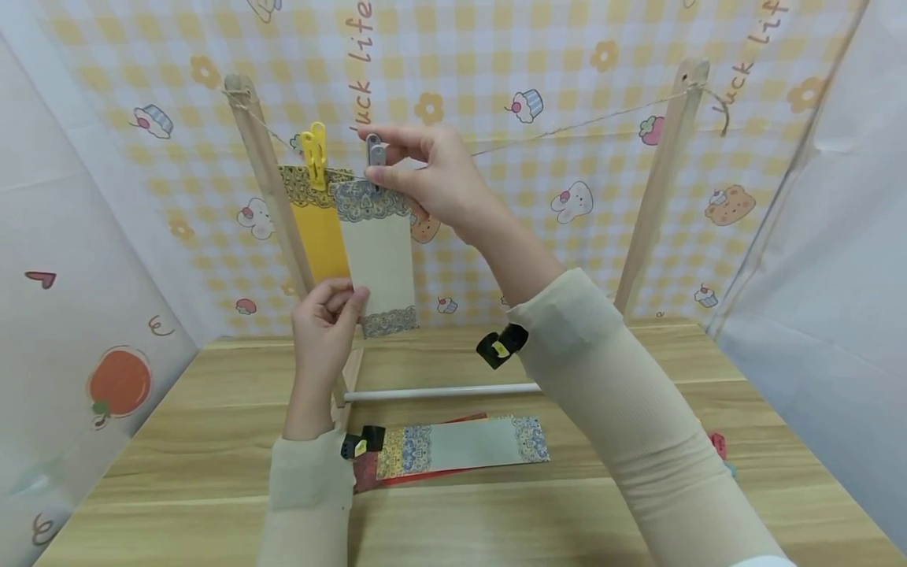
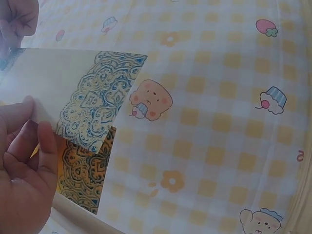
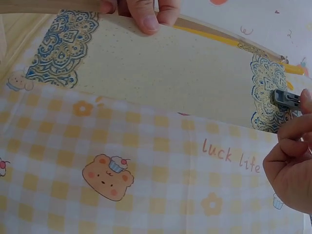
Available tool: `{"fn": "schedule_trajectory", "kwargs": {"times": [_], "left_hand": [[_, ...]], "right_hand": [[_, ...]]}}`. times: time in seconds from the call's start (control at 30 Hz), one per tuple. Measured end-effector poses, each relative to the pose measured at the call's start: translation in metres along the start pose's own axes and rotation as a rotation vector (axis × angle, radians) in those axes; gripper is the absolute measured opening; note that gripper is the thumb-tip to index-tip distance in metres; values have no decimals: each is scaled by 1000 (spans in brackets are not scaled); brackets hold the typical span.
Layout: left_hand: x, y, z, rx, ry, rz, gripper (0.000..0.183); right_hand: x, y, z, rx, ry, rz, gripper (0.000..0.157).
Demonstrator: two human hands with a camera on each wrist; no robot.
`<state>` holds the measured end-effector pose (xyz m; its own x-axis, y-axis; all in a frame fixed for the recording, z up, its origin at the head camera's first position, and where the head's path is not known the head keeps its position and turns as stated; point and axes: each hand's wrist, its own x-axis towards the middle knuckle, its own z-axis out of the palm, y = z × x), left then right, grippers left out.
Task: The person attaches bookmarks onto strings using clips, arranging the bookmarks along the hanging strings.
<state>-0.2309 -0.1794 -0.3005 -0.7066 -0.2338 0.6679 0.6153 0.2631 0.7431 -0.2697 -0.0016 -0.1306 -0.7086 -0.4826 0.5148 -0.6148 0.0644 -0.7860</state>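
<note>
My right hand (image 1: 442,169) pinches a grey clothespin (image 1: 375,153) at the top edge of a cream paper card (image 1: 383,264) with patterned lace-like bands at both ends. In the right wrist view the clothespin (image 3: 286,100) overlaps the card's upper band. Lower down, my left hand (image 1: 326,323) pinches the card's left edge between thumb and fingers, also visible in the left wrist view beside the card (image 2: 48,78). Just behind and left, a yellow card (image 1: 320,236) hangs from the string by a yellow clothespin (image 1: 314,153).
The string (image 1: 567,130) runs between two wooden posts, left (image 1: 272,189) and right (image 1: 659,189). A white rod (image 1: 446,391) joins the stand low down. On the wooden table (image 1: 212,457) lie stacked patterned cards (image 1: 471,445). Small coloured pieces (image 1: 718,445) show beyond my right sleeve.
</note>
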Motion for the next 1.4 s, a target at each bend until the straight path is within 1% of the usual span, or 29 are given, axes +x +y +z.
{"fn": "schedule_trajectory", "kwargs": {"times": [0.23, 0.4, 0.5, 0.6, 0.7, 0.83, 0.9, 1.0, 1.17, 1.27, 1.4], "left_hand": [[-5, -3, -3, 49, -27, -35, 14], [-8, -6, -6, 78, -43, -58, 13], [-9, -9, -7, 88, -58, -60, 14], [-11, -11, -9, 84, -84, -65, 13], [-15, -12, -12, 89, -118, -90, 13], [-19, -12, -17, 127, -152, -121, 16], [-21, -12, -19, 145, -160, -126, 16], [-24, -12, -22, 172, -180, -127, 15], [-30, -12, -25, 186, -240, -144, 17], [-35, -11, -26, 202, -272, -173, 20], [-40, -8, -25, 237, -309, -184, 20]], "right_hand": [[-9, 3, 1, 28, 33, -16, 44], [-17, 3, -2, 12, 37, -81, 46], [-23, 4, -4, -29, 30, -117, 49], [-29, 5, -5, -100, 35, -145, 50], [-35, 8, -7, -158, 43, -182, 50], [-43, 12, -12, -191, 58, -246, 48], [-47, 13, -14, -199, 59, -260, 47], [-55, 15, -18, -208, 55, -257, 46], [-72, 23, -25, -221, 56, -239, 42], [-84, 30, -31, -222, 47, -216, 40], [-103, 42, -40, -251, 43, -161, 38]]}}
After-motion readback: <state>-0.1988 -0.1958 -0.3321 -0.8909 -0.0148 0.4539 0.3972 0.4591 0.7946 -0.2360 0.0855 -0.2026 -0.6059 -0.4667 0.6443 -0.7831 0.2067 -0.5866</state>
